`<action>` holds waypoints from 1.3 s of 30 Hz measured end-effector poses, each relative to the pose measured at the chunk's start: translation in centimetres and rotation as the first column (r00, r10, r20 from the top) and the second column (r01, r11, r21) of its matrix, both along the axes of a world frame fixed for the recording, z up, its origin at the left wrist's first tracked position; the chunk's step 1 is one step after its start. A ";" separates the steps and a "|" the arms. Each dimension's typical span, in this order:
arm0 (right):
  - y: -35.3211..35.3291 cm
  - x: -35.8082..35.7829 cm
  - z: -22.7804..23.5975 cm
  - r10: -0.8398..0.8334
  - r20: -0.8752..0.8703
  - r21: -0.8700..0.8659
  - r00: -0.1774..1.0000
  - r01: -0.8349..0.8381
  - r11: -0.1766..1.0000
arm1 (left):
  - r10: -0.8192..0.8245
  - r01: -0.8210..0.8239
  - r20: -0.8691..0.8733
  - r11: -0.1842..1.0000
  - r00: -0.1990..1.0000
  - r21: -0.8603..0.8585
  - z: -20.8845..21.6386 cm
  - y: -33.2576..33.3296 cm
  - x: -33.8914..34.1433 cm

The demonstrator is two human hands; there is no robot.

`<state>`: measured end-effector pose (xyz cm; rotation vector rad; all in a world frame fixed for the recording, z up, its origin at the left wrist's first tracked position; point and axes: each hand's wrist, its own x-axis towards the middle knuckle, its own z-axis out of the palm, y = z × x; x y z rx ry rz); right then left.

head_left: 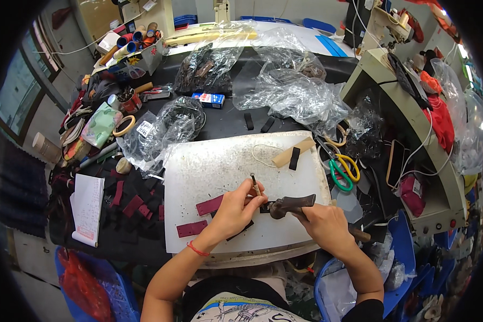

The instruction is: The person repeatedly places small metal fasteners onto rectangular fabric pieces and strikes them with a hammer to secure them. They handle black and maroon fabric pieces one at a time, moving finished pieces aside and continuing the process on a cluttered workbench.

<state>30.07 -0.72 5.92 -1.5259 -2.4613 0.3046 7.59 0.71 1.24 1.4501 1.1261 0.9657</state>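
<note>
My left hand [235, 208] is closed around a slim metal punch [256, 185], held nearly upright over the white board [198, 161]. In my right hand [327, 226] is a hammer [291, 205], its dark head just right of the left fingers and the punch. A small black piece [265, 207] lies under the hands, mostly hidden. Beside my left wrist are two maroon strips, an upper strip [209, 205] and a lower strip with small holes [192, 229]. Another black piece [241, 231] shows partly beneath the left hand.
Scissors [340, 170] with green and yellow handles lie right of the board. A tan strip [292, 153] and a black strip [294, 159] rest at its far right. A notebook [87, 209] lies left, plastic bags [295, 91] behind. Blue bins [99, 279] flank my lap.
</note>
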 end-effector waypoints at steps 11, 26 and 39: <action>-1.5 -0.3 7.7 -0.195 -0.869 0.001 0.456 0.395 0.919 | -0.011 0.163 -0.375 0.912 0.927 0.376 0.6 -2.0 0.2; 1.0 8.3 -6.3 -0.577 -0.174 0.189 0.798 0.602 0.776 | 0.227 0.094 -0.717 0.921 0.659 0.378 1.9 1.7 0.2; -2.6 -6.8 -6.7 0.031 -0.348 0.178 0.937 0.033 0.984 | 0.179 0.302 -0.728 0.825 0.662 0.478 0.0 -4.1 -3.0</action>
